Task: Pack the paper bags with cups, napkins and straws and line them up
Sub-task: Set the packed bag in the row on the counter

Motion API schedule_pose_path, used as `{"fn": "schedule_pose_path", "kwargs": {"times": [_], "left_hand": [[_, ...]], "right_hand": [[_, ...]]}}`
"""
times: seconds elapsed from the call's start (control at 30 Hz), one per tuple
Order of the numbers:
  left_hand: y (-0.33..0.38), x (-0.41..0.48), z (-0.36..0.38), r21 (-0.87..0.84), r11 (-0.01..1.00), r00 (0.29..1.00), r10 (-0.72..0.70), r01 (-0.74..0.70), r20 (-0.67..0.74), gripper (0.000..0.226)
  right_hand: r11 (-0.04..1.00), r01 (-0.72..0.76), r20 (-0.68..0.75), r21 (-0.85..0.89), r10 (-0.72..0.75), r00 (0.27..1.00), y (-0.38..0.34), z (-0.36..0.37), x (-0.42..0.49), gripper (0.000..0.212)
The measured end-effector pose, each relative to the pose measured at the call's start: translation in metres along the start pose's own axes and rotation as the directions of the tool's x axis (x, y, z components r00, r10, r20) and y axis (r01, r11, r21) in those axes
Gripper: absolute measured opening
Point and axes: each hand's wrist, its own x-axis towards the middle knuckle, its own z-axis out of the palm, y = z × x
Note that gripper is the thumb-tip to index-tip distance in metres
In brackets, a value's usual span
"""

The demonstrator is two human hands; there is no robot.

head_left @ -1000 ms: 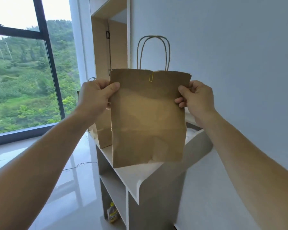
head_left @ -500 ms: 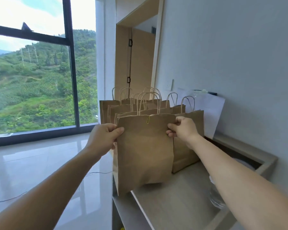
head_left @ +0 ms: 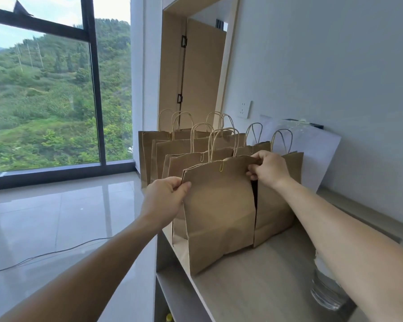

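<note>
A brown paper bag [head_left: 219,212] with twisted handles and a yellow paper clip on its folded top stands on the light wooden shelf top [head_left: 254,280]. My left hand [head_left: 164,201] pinches its upper left corner. My right hand [head_left: 269,168] pinches its upper right corner. Behind it, several more brown paper bags [head_left: 172,149] stand in rows toward the window, and another bag [head_left: 279,205] stands just to its right. The bags' contents are hidden.
A stack of clear plastic cups [head_left: 326,291] lies at the shelf's right, partly behind my right forearm. White paper sheets [head_left: 321,154] lean on the grey wall. The shelf's left edge drops to a glossy tiled floor with a cable [head_left: 44,254]. A large window [head_left: 44,89] fills the left.
The bag has come down from held in the air to standing on the shelf top in front of the other bags. Both hands have kept their grip on its top corners.
</note>
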Motion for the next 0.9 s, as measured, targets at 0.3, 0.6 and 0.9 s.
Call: {"fn": "schedule_pose_path", "kwargs": {"times": [0.3,0.6,0.9], "left_hand": [[0.002,0.001,0.002,0.017,1.0,0.999,0.02,-0.021,0.036,0.028],[0.005,-0.01,0.023,0.446,0.847,0.918,0.378,-0.289,-0.123,0.086],[0.073,-0.082,0.106,0.565,0.598,0.818,0.485,-0.568,0.309,0.082]], "right_hand": [[0.977,0.117,-0.066,-0.178,-0.13,0.989,0.001,-0.007,-0.011,0.025],[0.974,0.136,-0.121,-0.182,-0.159,0.98,0.024,-0.017,-0.066,0.05],[0.965,-0.043,-0.053,-0.258,0.031,0.998,0.066,-0.104,-0.178,0.055]]}}
